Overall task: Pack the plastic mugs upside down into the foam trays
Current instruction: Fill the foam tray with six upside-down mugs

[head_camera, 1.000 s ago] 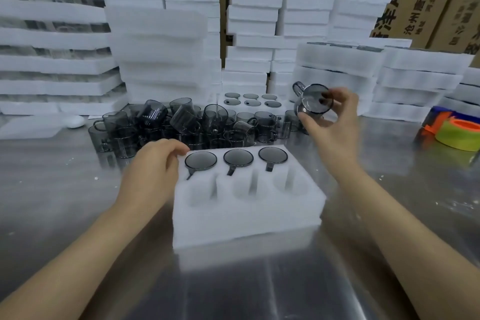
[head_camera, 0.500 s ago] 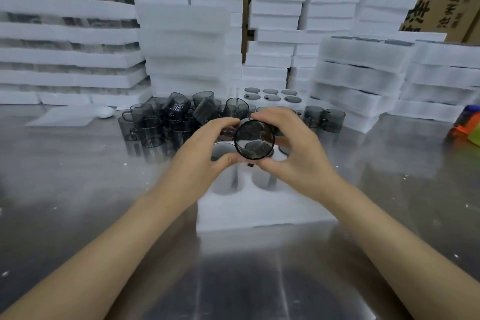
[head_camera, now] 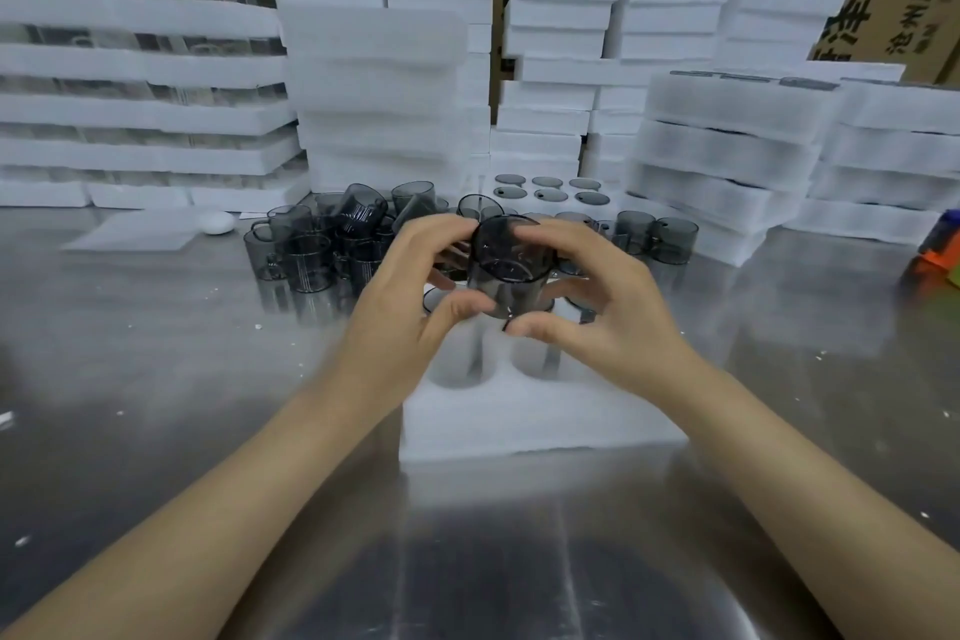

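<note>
The left hand (head_camera: 410, 301) and right hand (head_camera: 597, 307) share a grip clamped round the smoky grey see-through plastic mug (head_camera: 511, 270), its axis roughly upright, with empty pockets of the white foam tray (head_camera: 540, 418) directly beneath that grip.

Head-worn view, forward-down, close over hands (head_camera: 511, 307)

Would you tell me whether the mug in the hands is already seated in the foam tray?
Out: the left hand and right hand hold the mug above the tray, over its empty pockets.
</note>
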